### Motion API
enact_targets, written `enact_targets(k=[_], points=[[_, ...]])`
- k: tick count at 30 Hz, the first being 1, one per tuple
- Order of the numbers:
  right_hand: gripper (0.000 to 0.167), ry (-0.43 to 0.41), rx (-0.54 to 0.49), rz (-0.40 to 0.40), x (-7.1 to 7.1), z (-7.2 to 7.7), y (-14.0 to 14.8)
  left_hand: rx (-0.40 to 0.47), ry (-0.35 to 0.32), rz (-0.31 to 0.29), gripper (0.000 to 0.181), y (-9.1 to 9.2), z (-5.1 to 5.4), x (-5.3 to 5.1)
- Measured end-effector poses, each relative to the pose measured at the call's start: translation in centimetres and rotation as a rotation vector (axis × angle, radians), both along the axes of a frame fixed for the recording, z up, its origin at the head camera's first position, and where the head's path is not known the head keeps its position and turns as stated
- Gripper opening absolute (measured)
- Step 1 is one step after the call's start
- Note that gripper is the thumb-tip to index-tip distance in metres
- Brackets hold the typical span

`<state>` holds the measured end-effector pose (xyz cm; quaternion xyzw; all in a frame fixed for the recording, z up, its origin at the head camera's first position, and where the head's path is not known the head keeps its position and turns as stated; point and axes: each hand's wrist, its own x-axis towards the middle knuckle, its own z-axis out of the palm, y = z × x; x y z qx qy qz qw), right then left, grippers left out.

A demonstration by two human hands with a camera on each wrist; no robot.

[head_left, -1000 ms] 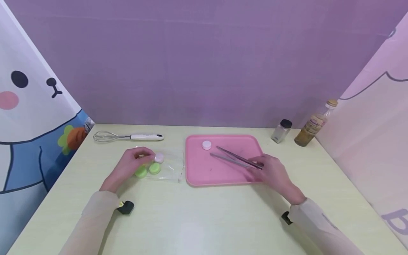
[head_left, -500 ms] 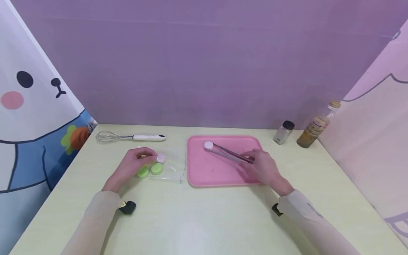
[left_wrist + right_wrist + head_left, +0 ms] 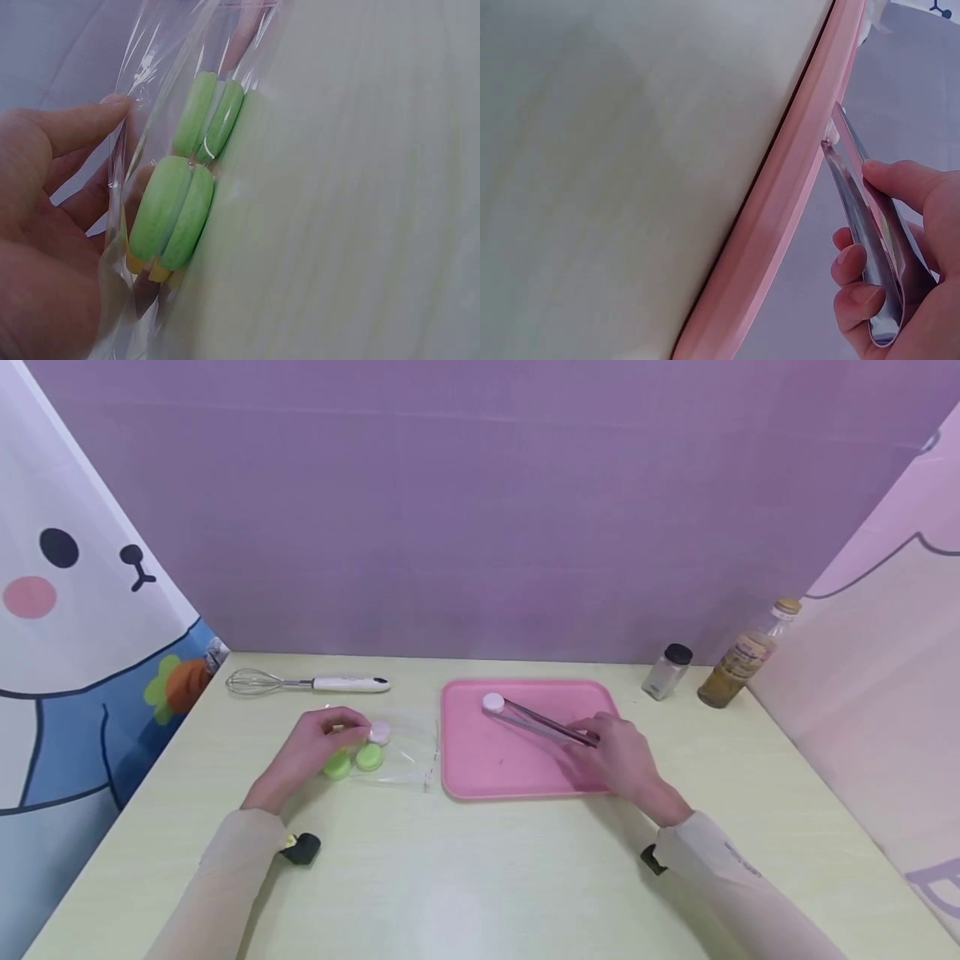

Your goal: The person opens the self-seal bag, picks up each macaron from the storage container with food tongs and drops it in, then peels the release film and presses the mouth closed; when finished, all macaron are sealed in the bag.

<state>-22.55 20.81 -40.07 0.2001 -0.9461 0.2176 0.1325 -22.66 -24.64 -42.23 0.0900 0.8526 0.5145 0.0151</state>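
While bag (image 3: 408,752) and tongs (image 3: 551,722) are pinched by left hand (image 3: 306,746) and right hand (image 3: 621,758), the rightmost macaron (image 3: 492,702) seems gripped, careful lifting apparently needed

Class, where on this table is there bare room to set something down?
Bare: the table between the sleeves, in front of the pink tray; and table right of the right hand, this side of the bottle. Crowded: around the left hand, clear bag and green macarons, and along the tongs.
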Motion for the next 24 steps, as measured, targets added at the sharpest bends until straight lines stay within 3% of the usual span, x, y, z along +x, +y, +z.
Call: enact_targets(k=[6, 12, 19, 24], points=[[0.026, 0.038, -0.015, 0.015, 0.8, 0.1, 0.5, -0.005, 0.006, 0.002, 0.020, 0.1, -0.1, -0.1], [0.028, 0.080, -0.052, 0.091, 2.0, 0.4, 0.4, -0.018, 0.002, 0.004, 0.021, 0.0, -0.2, 0.0], [0.030, 0.021, -0.070, 0.192, 3.4, 1.0, -1.1, -0.023, 0.014, 0.003, 0.022, -0.1, -0.3, -0.1], [0.031, 0.031, -0.045, 0.236, 3.8, 0.9, -2.5, -0.019, 0.015, -0.001, 0.022, 0.0, -0.2, 0.0]])
